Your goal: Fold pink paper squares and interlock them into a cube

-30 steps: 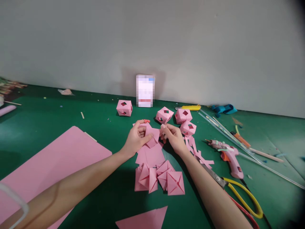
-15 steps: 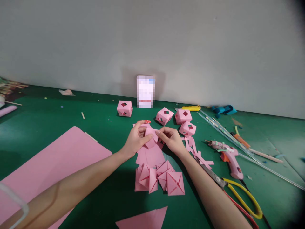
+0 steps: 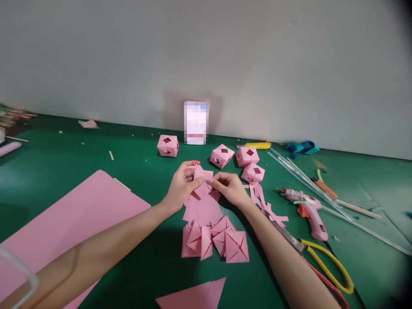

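Observation:
Between my two hands is a small pink paper square [image 3: 203,189], partly folded. My left hand [image 3: 182,183] grips its left side, thumb across the front; a red-patterned wrap covers one fingertip. The thumb and fingertips of my right hand [image 3: 230,185] pinch its right edge. Below my hands lie flat pink paper pieces [image 3: 202,210]. Nearer to me is a pile of folded pink squares [image 3: 237,246] with their corners turned to the middle. Beyond my hands stand several pink paper balls [image 3: 222,156] with diamond-shaped openings.
A large pink sheet [image 3: 96,206] lies at left. On the right are pink paper strips [image 3: 257,197], yellow-handled scissors [image 3: 334,262], a pink glue gun [image 3: 310,208] and clear glue sticks [image 3: 296,171]. A yellow cutter [image 3: 257,146] lies near the wall; a blurred upright screen [image 3: 196,122] leans there.
The paper square has turned slightly in my fingers, and my right fingertips have shifted a little to the left along it. The things on the table stay where they were.

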{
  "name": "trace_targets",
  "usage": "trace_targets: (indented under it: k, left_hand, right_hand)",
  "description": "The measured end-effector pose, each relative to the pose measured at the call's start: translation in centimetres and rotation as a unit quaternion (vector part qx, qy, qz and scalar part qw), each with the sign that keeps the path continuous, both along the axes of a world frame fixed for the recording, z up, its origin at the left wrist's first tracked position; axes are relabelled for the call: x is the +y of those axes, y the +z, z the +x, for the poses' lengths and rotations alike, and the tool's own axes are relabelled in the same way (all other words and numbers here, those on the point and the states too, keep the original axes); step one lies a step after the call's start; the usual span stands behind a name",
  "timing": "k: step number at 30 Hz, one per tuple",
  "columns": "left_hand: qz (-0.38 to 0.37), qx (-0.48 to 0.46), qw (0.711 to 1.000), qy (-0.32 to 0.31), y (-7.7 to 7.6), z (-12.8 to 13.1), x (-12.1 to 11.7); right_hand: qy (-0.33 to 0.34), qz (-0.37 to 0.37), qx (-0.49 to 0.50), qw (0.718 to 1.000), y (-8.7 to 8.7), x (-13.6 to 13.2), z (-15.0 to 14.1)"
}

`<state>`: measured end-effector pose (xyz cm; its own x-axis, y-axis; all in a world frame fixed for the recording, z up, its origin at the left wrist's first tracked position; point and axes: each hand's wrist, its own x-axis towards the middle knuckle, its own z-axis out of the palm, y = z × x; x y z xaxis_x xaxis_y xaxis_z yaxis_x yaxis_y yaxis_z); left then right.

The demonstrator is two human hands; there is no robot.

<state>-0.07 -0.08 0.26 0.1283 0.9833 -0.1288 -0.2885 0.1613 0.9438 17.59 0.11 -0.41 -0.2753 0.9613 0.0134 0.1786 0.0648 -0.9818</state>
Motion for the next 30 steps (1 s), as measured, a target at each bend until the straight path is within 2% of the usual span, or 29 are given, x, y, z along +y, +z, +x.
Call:
trace_targets:
  k: [14, 21, 23, 27, 30]
  left_hand:
    - [0.009, -0.016, 0.999, 0.043, -0.41, 0.07, 0.36]
    - [0.006, -0.003, 0.998, 0.055, -0.65, -0.04, 0.46]
    - [0.009, 0.005, 0.999, 0.046, -0.64, -0.07, 0.44]
    - [0.024, 0.04, 0.999, -0.018, -0.52, -0.05, 0.14]
    - [0.038, 0.094, 0.994, -0.04, -0.47, -0.06, -0.08]
  right_hand:
    - [0.032, -0.034, 0.017, 0.999, 0.23, -0.13, 0.23]
    - [-0.011, -0.012, 0.049, 0.999, 0.68, -0.02, 0.04]
    - [-0.035, -0.018, 0.068, 0.997, 0.69, 0.02, 0.03]
    - [-0.088, -0.038, 0.103, 0.99, 0.63, 0.08, 0.05]
    - [-0.094, -0.044, 0.094, 0.99, 0.56, 0.11, 0.1]
